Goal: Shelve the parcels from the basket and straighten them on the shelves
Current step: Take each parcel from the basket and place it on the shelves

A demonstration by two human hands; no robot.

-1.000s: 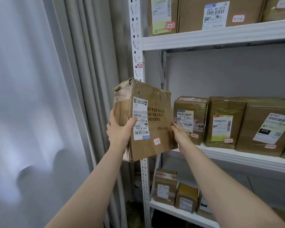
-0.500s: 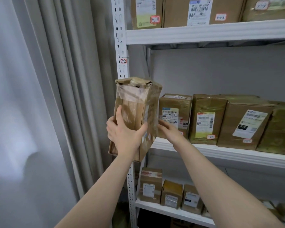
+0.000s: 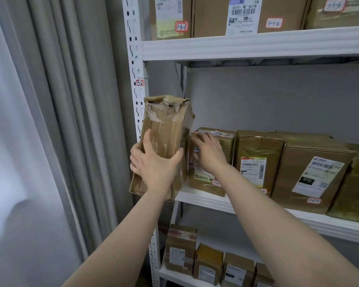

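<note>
A worn brown taped parcel point(image 3: 166, 129) stands upright at the left end of the middle shelf point(image 3: 236, 206), narrow side towards me, partly in front of the white upright post point(image 3: 136, 65). My left hand point(image 3: 153, 164) grips its narrow face, thumb on the right edge. My right hand point(image 3: 208, 151) lies with spread fingers on the front of the neighbouring shelved parcel point(image 3: 214, 162), just right of the held one. The two parcels touch or nearly touch.
More brown parcels point(image 3: 311, 170) fill the middle shelf to the right. Labelled boxes point(image 3: 245, 15) stand on the upper shelf, small parcels point(image 3: 207, 264) on the lower one. A grey curtain point(image 3: 71, 121) hangs left of the rack. The basket is out of view.
The held parcel has turned from broad labelled face to narrow side and moved onto the shelf's left end. My right hand left it and now rests on the neighbouring parcel.
</note>
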